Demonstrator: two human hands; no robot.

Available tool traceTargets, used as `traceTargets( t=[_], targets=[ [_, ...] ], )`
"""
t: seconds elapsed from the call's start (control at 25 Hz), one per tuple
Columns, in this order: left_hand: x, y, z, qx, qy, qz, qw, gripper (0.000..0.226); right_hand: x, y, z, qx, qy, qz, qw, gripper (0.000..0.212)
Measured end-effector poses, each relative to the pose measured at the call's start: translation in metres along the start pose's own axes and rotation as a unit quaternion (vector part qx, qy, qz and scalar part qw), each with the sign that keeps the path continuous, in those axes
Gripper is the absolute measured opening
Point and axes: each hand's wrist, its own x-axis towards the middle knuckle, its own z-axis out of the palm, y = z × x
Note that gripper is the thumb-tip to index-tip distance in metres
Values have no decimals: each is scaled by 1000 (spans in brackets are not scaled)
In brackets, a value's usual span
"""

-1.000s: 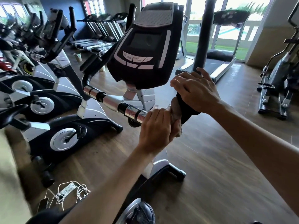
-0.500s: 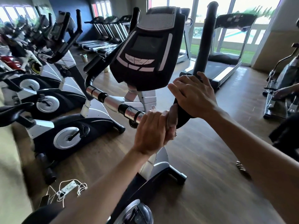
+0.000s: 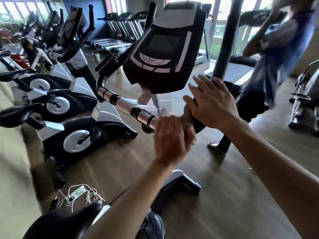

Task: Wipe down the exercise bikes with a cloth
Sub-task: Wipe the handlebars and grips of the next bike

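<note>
Chrome and black rubber make up the handlebar [image 3: 127, 106] of the nearest exercise bike [image 3: 165, 54], which fills the centre of the head view; the bar's long axis runs from middle left down toward centre right, and the console above it faces the camera, tilted back. Left hand [image 3: 170, 135], at centre frame, is curled round the lower end of the bar with a brownish cloth [image 3: 187, 120] bunched in its grip; only a small fold of cloth shows between the two hands, and motion blur hides how the fingers lie on it. Right hand [image 3: 213, 105], just right of centre, lies over the black upright grip [image 3: 224, 49] where it meets the bar, fingers straight and slightly spread, fingertips pointing to upper left; it touches the cloth's upper edge. The grip's junction with the bar is hidden behind both hands. A black saddle [image 3: 69, 221] is cut off at the lower edge. A row of further bikes [image 3: 57, 104] recedes toward the upper left, heavily blurred. A tangle of white cables [image 3: 81, 194] lies on the wooden floor [image 3: 215, 195] at lower left. A second person [image 3: 279, 54] at upper right is blurred and partly cut off by the frame edge.
</note>
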Motion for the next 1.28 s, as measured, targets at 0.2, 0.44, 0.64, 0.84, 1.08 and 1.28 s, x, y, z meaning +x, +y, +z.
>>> traceTargets(
  t=[0.2, 0.44, 0.64, 0.84, 1.08, 1.28],
  targets=[
    [16, -53, -8, -45, -23, 183, 982, 44, -7, -4, 5, -7, 4, 19, 1000, 74],
    [-4, -15, 0, -71, -7, 37, 997, 41, -15, -15, 3, -29, 19, 45, 998, 66],
    [21, -74, -4, -92, -15, 193, 977, 37, -21, -25, 1, -30, 19, 65, 997, 63],
    [5, -49, 2, -99, -9, 130, 986, 39, -23, -29, 0, -60, -4, 77, 995, 65],
    [4, -50, 5, -91, 1, 100, 991, 40, -23, -35, 3, -73, -7, 98, 993, 66],
    [30, -89, 2, -114, -40, 230, 966, 41, -23, -36, -3, -58, -24, 97, 993, 67]
  ],
)
